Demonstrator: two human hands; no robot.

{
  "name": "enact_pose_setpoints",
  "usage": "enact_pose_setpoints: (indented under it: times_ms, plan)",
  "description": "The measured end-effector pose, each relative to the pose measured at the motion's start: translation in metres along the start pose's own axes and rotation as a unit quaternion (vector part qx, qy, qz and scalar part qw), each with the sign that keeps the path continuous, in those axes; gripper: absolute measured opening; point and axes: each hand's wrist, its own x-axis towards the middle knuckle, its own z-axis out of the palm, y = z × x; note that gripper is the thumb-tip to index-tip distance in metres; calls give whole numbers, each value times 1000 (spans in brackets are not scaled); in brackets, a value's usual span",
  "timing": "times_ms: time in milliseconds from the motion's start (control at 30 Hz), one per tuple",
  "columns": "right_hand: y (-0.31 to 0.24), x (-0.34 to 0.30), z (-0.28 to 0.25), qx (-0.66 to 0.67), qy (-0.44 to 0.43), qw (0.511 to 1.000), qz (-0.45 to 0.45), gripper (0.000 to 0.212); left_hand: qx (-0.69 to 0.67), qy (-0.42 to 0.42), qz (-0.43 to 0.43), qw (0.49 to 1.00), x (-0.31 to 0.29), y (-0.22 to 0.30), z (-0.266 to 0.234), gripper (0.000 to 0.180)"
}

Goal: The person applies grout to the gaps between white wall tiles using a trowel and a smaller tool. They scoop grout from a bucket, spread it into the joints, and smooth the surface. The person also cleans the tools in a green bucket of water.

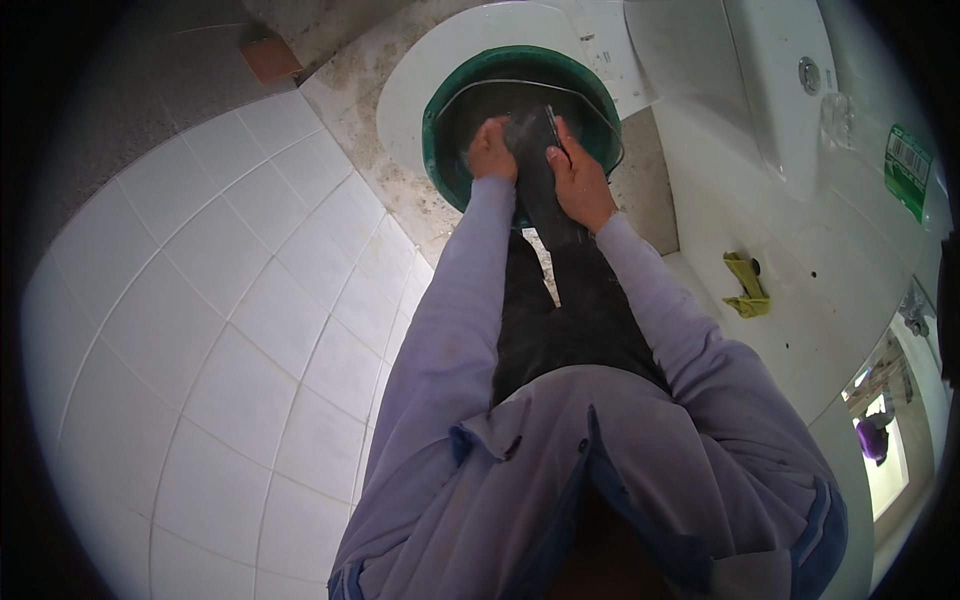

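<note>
A green bucket (pixel 436 165) with a thin wire handle stands ahead of me, with cloudy liquid visible inside. Over its near side is a dark, flat-looking piece (pixel 533 150) with a thin pale edge; its exact kind does not show, and its lower end blends into my dark trousers. My right hand (pixel 582 182) grips this piece along its right edge, thumb and fingers closed on it. At its left side, my left hand (pixel 492 153) is curled with the fingertips against it, inside the bucket's rim.
Beneath the bucket is a round white base (pixel 405 95) on a stained floor. White wall tiles (pixel 250 300) rise on the left. To the right are a white toilet-like fixture (pixel 750 90), a yellow-green cloth (pixel 745 285) and a green label (pixel 907 170). A reddish tile piece (pixel 269 60) lies far left.
</note>
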Motion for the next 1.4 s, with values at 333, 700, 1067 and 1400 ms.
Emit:
enact_pose_setpoints:
  times_ms: [333,700,1067,1400]
  plan:
    - [24,12,17,-141,-43,987,-71,57,-36,33,-138,989,2,-47,16,40]
    - [47,32,68,0,-77,994,-75,58,16,24,-154,988,29,-158,-5,51]
    - [39,83,42,94,-123,979,132,65,-87,-27,-291,952,22,-58,9,48]
    - [54,124,31,53,-209,964,153,65,-70,-107,-349,928,45,-121,4,57]
